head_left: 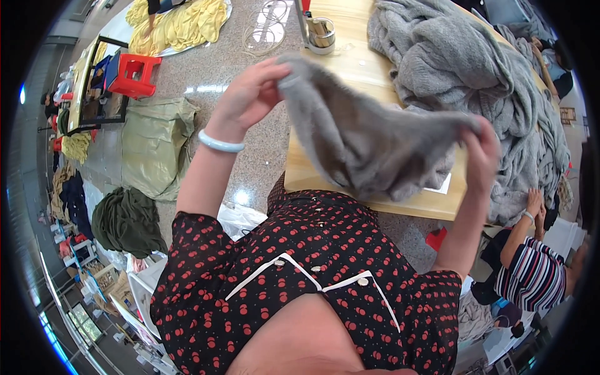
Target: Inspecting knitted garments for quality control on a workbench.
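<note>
A piece of grey plush fabric point(375, 140) hangs between my two raised hands, sagging in the middle over the near end of a wooden table. My left hand point(256, 90) pinches its upper left corner and wears a pale bangle on the wrist. At the opposite corner, my right hand point(480, 153) grips the cloth, a little smeared by motion. The fabric's lower edge droops close to the table's near edge; whether it touches cannot be made out. Behind it, partly hidden, more grey plush lies on the tabletop point(350, 69).
A large heap of grey plush point(469, 69) covers the table's right side. A metal tin with tools point(321, 34) stands at the far left edge. Left on the floor are a red stool point(140, 75), an olive sack point(156, 144) and dark green cloth point(128, 222). A striped-shirted co-worker point(537, 269) is at right.
</note>
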{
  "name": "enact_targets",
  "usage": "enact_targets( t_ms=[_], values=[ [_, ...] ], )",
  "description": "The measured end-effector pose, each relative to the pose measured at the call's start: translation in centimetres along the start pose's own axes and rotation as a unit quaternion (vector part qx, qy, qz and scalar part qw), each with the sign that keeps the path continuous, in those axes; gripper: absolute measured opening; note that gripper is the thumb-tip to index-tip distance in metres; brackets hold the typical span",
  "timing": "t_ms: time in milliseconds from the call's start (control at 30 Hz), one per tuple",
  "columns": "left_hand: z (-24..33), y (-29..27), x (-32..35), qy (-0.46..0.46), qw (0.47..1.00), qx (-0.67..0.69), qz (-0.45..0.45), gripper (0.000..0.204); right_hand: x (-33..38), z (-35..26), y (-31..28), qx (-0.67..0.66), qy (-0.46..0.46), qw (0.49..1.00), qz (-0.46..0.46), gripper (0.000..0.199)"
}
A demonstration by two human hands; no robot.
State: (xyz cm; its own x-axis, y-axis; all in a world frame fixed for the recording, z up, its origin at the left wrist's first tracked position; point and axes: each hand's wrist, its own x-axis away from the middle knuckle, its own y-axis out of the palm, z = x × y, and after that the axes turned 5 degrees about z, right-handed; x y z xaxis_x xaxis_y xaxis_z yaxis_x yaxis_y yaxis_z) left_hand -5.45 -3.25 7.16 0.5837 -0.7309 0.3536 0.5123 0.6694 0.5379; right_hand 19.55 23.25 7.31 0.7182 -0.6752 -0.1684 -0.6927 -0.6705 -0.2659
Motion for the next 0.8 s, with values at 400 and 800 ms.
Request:
enact_targets(
  t_ms=[400, 800],
  values=[
    [-5.9, 5.0, -0.6, -0.092, 0.990, -0.087, -0.059, 0.011, 2.0, -4.5, 7.1, 0.079, -0.148, 0.970, -0.179, 0.030],
    [-8.5, 4.9, 0.2, 0.001, 0.999, -0.037, -0.036, 0.012, 2.9, 0.7, 12.6, -0.171, 0.052, 0.980, -0.089, 0.017]
  ],
)
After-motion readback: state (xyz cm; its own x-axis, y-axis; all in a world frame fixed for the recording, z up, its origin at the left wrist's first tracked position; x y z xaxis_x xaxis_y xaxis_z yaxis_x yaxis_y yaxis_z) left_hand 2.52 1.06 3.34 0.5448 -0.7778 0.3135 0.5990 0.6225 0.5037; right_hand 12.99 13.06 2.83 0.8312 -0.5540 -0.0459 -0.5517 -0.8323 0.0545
